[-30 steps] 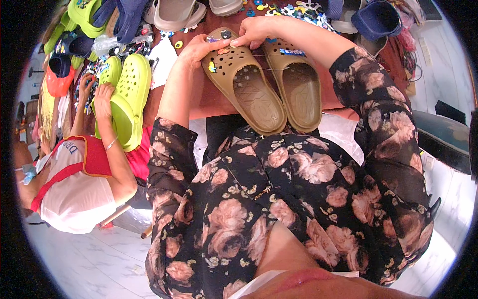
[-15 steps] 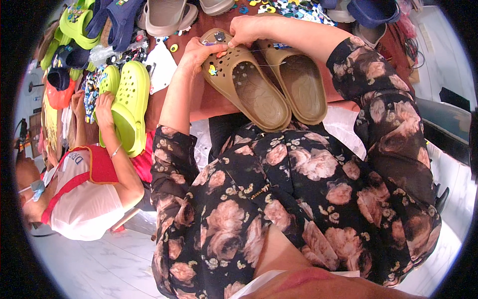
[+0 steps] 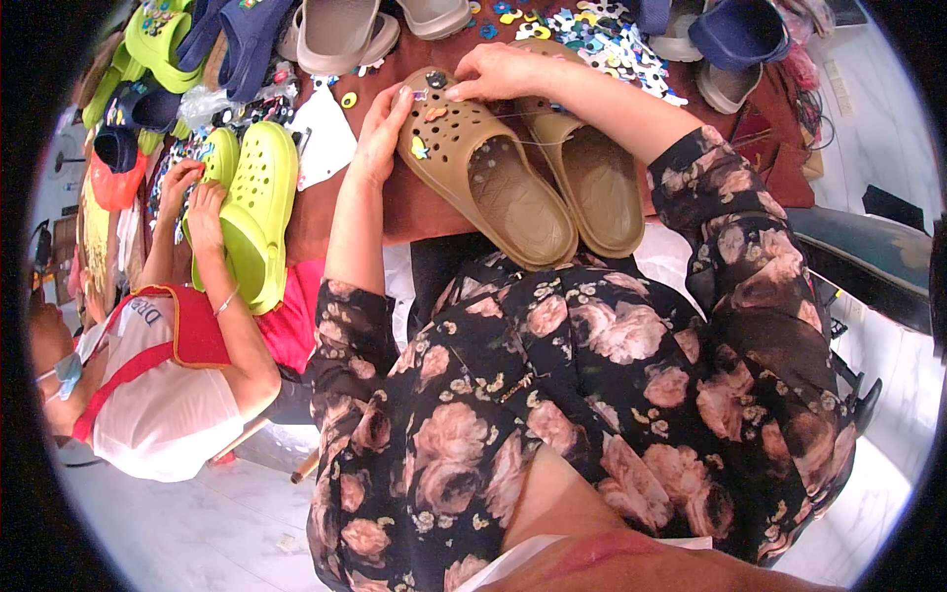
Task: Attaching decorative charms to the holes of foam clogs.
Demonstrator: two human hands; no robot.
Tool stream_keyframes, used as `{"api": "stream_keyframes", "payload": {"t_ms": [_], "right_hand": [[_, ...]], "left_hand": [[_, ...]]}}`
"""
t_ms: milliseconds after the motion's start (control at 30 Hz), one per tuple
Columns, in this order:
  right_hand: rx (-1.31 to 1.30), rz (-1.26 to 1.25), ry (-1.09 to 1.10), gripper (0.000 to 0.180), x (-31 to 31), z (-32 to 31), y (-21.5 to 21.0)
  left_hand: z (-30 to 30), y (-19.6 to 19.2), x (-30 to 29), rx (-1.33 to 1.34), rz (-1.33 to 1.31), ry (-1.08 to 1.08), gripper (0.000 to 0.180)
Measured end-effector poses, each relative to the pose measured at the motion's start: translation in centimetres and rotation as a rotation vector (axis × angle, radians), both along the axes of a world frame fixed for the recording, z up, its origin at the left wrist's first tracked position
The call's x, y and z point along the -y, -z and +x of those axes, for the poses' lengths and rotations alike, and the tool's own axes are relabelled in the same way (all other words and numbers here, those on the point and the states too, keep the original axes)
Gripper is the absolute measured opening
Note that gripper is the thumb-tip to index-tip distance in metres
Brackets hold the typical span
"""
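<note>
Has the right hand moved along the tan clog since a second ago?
No. The right hand stays at the toe end of the left tan clog, fingertips by the small charms there, as before. The picture's shift is head motion.

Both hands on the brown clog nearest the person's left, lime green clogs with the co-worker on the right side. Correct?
Not quite. The head view shows the co-worker's lime green clogs on the left side, not the right. The rest holds: left hand and right hand are both on the left brown clog.
</note>
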State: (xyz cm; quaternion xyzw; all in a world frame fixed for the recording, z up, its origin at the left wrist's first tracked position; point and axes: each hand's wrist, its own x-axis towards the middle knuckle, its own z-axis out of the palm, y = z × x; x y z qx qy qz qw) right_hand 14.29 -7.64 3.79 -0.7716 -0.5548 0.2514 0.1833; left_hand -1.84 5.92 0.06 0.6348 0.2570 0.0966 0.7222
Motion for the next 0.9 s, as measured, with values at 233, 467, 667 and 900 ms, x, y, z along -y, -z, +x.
{"api": "stream_keyframes", "payload": {"t_ms": [233, 467, 667, 900], "right_hand": [[0.026, -0.156, -0.003, 0.058, -0.8, 0.0, 0.0], [0.170, 0.181, 0.064, 0.045, -0.2, 0.2, 2.1], [-0.383, 0.331, 0.388, 0.022, -0.9, 5.2, 1.1], [-0.020, 0.175, 0.398, 0.021, -1.7, 8.5, 4.0]], "left_hand": [[0.1, 0.7, 0.4, 0.022, 0.018, -0.035, 0.054], [0.3, 0.5, 0.8, 0.026, 0.044, -0.037, 0.053], [-0.3, 0.7, 0.7, 0.052, 0.107, -0.025, 0.053], [-0.3, -0.3, 0.8, 0.042, 0.119, -0.032, 0.053]]}}
